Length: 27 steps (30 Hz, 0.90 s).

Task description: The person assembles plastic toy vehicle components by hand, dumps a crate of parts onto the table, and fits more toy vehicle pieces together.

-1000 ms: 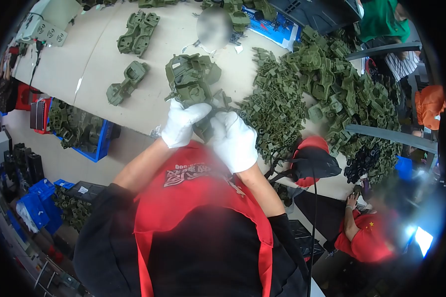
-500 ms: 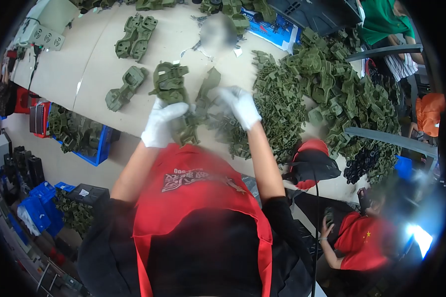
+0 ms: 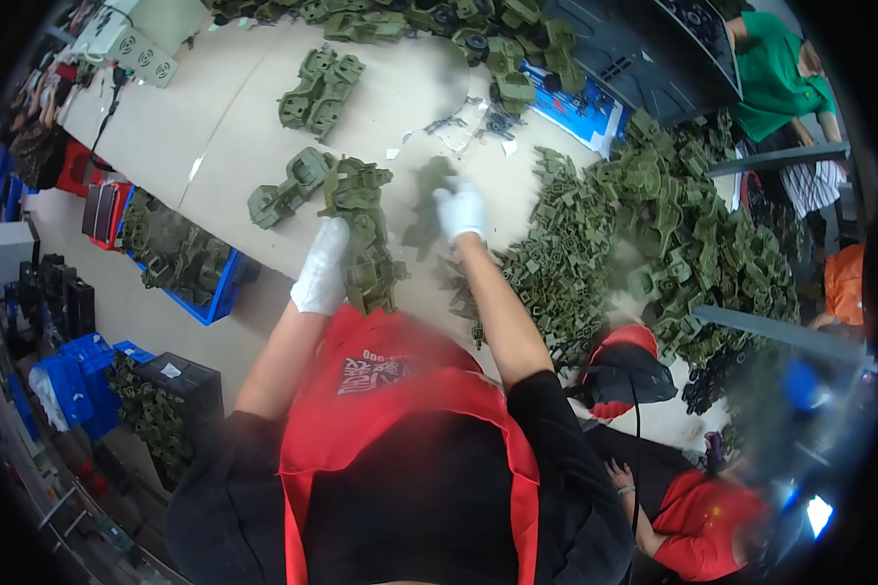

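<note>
My left hand [image 3: 322, 265], in a white glove, is closed at the near left edge of a green plastic toy vehicle body [image 3: 359, 195]; its fingertips are partly hidden. Another green part [image 3: 369, 283] lies against that body's near end, close to my apron. To the right, my right hand [image 3: 460, 211], also gloved, pinches a flat green plastic piece [image 3: 431, 200] that is blurred by motion. Just left of the body rests a similar green vehicle part [image 3: 291, 187]. Further back on the table is a pair of green bodies [image 3: 320, 93].
Heaps of small green parts [image 3: 561, 253] and larger green parts [image 3: 693, 214] cover the table's right side. A blue crate [image 3: 226, 292] of parts stands at lower left. A black bin [image 3: 644, 58] is at the back. Co-workers in green [image 3: 780, 78] and red [image 3: 702, 526] are at right.
The whole view has shifted, so the table sits lower and further right. My right hand has drawn close to the flat green piece. My left hand stays beside the vehicle body.
</note>
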### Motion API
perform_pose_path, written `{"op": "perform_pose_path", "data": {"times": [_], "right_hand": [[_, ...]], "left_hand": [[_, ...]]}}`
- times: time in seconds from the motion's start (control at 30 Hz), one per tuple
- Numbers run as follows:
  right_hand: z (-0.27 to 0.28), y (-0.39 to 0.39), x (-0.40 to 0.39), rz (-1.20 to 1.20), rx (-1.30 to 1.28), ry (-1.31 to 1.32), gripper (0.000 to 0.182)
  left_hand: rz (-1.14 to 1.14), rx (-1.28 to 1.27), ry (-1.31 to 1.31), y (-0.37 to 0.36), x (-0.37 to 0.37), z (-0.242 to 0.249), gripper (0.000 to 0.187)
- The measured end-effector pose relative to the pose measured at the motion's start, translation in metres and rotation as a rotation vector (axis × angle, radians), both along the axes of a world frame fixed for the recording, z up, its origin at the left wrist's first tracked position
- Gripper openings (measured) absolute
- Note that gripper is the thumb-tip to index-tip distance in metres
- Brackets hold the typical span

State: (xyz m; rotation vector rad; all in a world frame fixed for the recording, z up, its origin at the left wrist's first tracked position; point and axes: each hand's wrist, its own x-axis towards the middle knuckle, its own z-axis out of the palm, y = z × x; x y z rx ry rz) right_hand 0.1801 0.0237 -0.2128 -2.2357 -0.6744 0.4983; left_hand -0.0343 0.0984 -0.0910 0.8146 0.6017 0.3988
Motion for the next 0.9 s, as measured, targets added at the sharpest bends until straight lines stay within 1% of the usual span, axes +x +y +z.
{"op": "perform_pose_path", "data": {"times": [0.03, 0.07, 0.1, 0.13, 0.17, 0.2, 0.23, 0.27, 0.3, 0.33, 0.4, 0.43, 0.47, 0.5, 0.57, 0.6, 0.67, 0.7, 0.77, 0.8, 0.83, 0.87, 0.9], "right_hand": [[0.003, -0.009, 0.012, -0.028, 0.141, 0.058, 0.034], [0.033, -0.021, 0.016, -0.035, 0.292, 0.11, 0.035], [0.085, -0.032, 0.013, -0.089, 0.33, 0.314, 0.034], [0.134, -0.043, 0.005, -0.072, 0.422, 0.362, 0.032], [0.164, -0.055, -0.003, 0.001, 0.448, 0.294, 0.03], [0.177, -0.068, -0.007, 0.182, 0.408, -0.013, 0.029], [0.198, -0.073, -0.016, 0.252, 0.385, -0.231, 0.03], [0.211, -0.076, -0.026, 0.258, 0.382, -0.34, 0.03], [0.219, -0.078, -0.034, 0.264, 0.377, -0.447, 0.03], [0.224, -0.08, -0.041, 0.245, 0.376, -0.453, 0.03], [0.228, -0.083, -0.05, 0.213, 0.257, -0.408, 0.029], [0.227, -0.083, -0.052, 0.207, 0.26, -0.407, 0.029], [0.224, -0.082, -0.054, 0.207, 0.271, -0.434, 0.029], [0.223, -0.082, -0.056, 0.209, 0.281, -0.461, 0.029], [0.222, -0.08, -0.056, 0.202, 0.302, -0.458, 0.028], [0.222, -0.079, -0.056, 0.197, 0.32, -0.457, 0.028], [0.222, -0.075, -0.053, 0.189, 0.31, -0.439, 0.027], [0.221, -0.073, -0.051, 0.184, 0.299, -0.425, 0.027], [0.22, -0.071, -0.041, 0.193, 0.319, -0.393, 0.03], [0.218, -0.072, -0.037, 0.184, 0.395, -0.172, 0.031], [0.22, -0.073, -0.034, 0.173, 0.472, 0.046, 0.033], [0.231, -0.077, -0.026, 0.18, 0.33, 0.387, 0.053], [0.231, -0.082, -0.023, 0.174, 0.332, 0.387, 0.053]], "left_hand": [[0.02, 0.007, 0.003, -0.002, 0.003, -0.002, 0.087], [-0.003, 0.02, 0.02, -0.003, 0.007, 0.003, 0.098], [0.001, 0.017, 0.015, -0.004, 0.011, 0.003, 0.098], [-0.06, 0.026, -0.026, -0.004, 0.015, 0.002, 0.097], [-0.128, 0.034, -0.067, -0.006, 0.02, 0.002, 0.097], [-0.143, 0.03, -0.073, -0.01, 0.025, 0.001, 0.097], [-0.164, 0.096, -0.087, -0.014, 0.03, -0.001, 0.099], [-0.186, 0.163, -0.102, -0.018, 0.035, -0.002, 0.102], [-0.207, 0.232, -0.116, -0.022, 0.041, -0.002, 0.105], [-0.156, 0.279, -0.092, -0.031, 0.047, 0.007, 0.109], [-0.156, 0.248, -0.122, -0.04, 0.059, 0.036, 0.107], [-0.137, 0.213, -0.147, -0.042, 0.06, 0.045, 0.105], [-0.15, 0.204, -0.197, -0.04, 0.059, 0.046, 0.093], [-0.152, 0.207, -0.194, -0.039, 0.056, 0.042, 0.093], [-0.185, 0.167, -0.216, -0.038, 0.051, 0.031, 0.08], [-0.188, 0.167, -0.211, -0.04, 0.052, 0.034, 0.08], [-0.178, 0.186, -0.14, -0.044, 0.056, 0.046, 0.072], [-0.181, 0.178, -0.13, -0.044, 0.057, 0.049, 0.072], [-0.25, 0.042, -0.167, -0.042, 0.063, 0.054, 0.069], [-0.274, -0.029, -0.194, -0.043, 0.065, 0.059, 0.067], [-0.239, -0.027, -0.195, -0.045, 0.066, 0.055, 0.065], [-0.218, -0.108, -0.227, -0.048, 0.068, 0.053, 0.06], [-0.193, -0.188, -0.259, -0.05, 0.069, 0.051, 0.056]]}}
